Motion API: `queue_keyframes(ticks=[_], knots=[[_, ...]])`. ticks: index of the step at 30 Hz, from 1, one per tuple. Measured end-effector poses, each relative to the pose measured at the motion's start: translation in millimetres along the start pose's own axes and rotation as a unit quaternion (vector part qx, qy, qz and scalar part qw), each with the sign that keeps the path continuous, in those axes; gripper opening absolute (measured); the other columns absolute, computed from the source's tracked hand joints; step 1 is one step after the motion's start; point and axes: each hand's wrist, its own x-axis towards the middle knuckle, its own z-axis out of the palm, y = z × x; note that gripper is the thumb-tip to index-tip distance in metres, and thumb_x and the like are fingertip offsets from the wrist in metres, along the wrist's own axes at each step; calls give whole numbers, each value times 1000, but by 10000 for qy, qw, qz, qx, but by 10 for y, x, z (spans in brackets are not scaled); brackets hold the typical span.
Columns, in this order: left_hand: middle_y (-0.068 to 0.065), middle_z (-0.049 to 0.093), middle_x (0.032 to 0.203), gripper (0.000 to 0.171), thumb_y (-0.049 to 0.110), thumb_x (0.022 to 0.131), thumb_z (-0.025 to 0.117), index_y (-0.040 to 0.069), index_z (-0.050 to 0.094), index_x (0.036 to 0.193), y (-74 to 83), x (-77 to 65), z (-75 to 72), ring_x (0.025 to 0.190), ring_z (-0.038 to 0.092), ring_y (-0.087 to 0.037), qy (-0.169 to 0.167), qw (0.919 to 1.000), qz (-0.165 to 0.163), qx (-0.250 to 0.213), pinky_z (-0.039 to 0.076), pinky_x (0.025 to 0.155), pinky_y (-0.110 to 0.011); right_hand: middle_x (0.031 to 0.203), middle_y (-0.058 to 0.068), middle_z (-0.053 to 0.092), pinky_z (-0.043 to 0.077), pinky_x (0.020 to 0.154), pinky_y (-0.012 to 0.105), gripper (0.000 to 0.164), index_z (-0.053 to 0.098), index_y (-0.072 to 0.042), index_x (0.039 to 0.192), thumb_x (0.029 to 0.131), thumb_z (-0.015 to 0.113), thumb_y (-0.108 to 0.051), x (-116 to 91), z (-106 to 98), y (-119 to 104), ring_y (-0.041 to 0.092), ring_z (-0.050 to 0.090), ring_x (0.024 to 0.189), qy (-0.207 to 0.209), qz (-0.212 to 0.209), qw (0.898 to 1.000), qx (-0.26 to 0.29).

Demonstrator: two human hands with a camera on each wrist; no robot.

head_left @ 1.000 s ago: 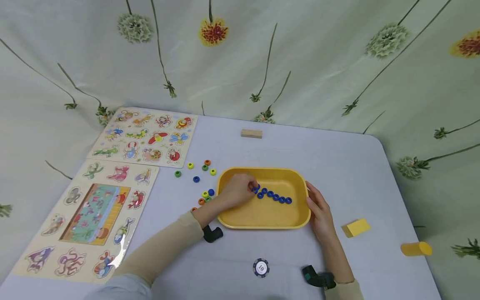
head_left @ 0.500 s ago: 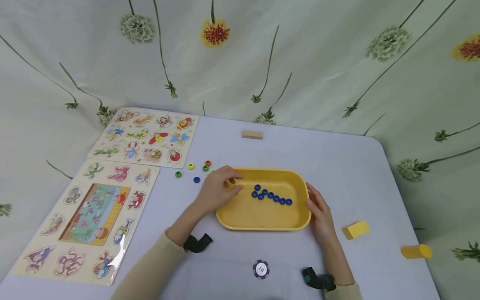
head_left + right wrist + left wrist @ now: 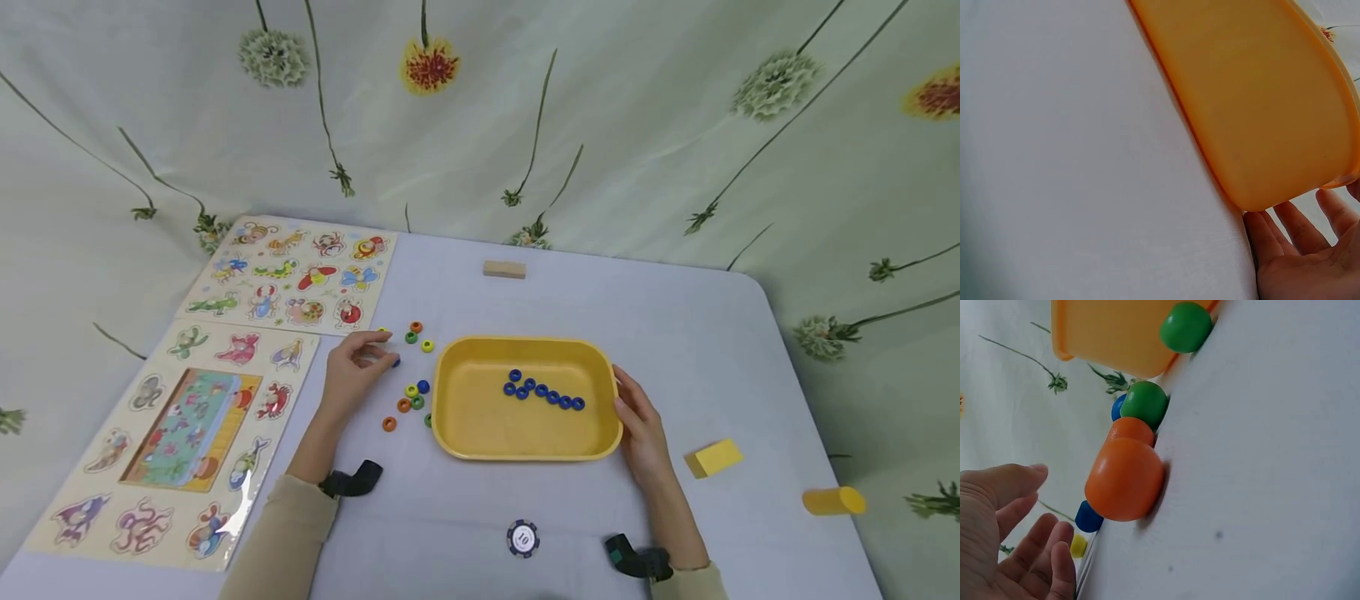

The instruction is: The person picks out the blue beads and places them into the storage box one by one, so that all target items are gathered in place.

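Observation:
In the head view my left hand (image 3: pixel 352 371) hovers over the loose beads left of the tray. Thumb and fingers are parted, with a blue bead (image 3: pixel 397 362) just beyond their tips and partly hidden. The left wrist view shows this hand (image 3: pixel 1016 537) holding nothing, and a large-looking orange bead (image 3: pixel 1125 481) nearby. My right hand (image 3: pixel 642 425) holds the right end of a yellow tray (image 3: pixel 525 442). Its fingers (image 3: pixel 1300 228) lie against the tray's outer wall, and the thumb is at the rim. Inside the tray, several blue beads (image 3: pixel 542 390) form a slanting row.
Orange, green, yellow and blue beads (image 3: pixel 417 402) lie beside the tray's left wall. Two picture puzzle boards (image 3: pixel 296 275) cover the table's left. A wooden block (image 3: pixel 505 269), a poker chip (image 3: pixel 522 538), a yellow block (image 3: pixel 713 458) and a yellow cylinder (image 3: pixel 834 501) lie around the tray.
My left hand has left the blue beads in the tray and moved left to the loose beads, its fingers now parted. The right hand has stayed at the tray's end.

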Motion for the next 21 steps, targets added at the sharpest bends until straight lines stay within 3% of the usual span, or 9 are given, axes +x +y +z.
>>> queue_keyframes(ticks=[4,10,15,21], knots=[[-4,58,91,32,24,75,71,12,63,103,-138,-7,28,76,50,-6,103,9993,62,355,40,60,-13,134,13,40,45,86,20,45,31,-12,138,95,39,-19,-11,6,-7,15,47,113,21,49,10000,11],[2,57,84,28,22,74,71,17,65,101,-192,-33,72,72,48,-7,103,9934,268,1106,40,59,-14,134,10,41,45,86,20,44,32,-14,137,94,41,-21,-12,5,6,15,47,113,47,81,10000,27],[3,56,85,24,21,74,71,16,66,98,-186,-34,94,70,46,-9,3,9862,282,1634,40,57,-18,134,12,40,44,87,20,45,31,-13,138,95,40,-21,-14,5,8,15,47,114,37,38,10000,14],[3,56,83,20,20,76,69,15,67,96,-90,-20,93,68,46,-10,-3,9831,326,1802,39,56,-19,133,11,41,44,87,19,44,32,-13,137,94,41,-20,-8,22,-2,15,47,113,69,32,10000,28]])
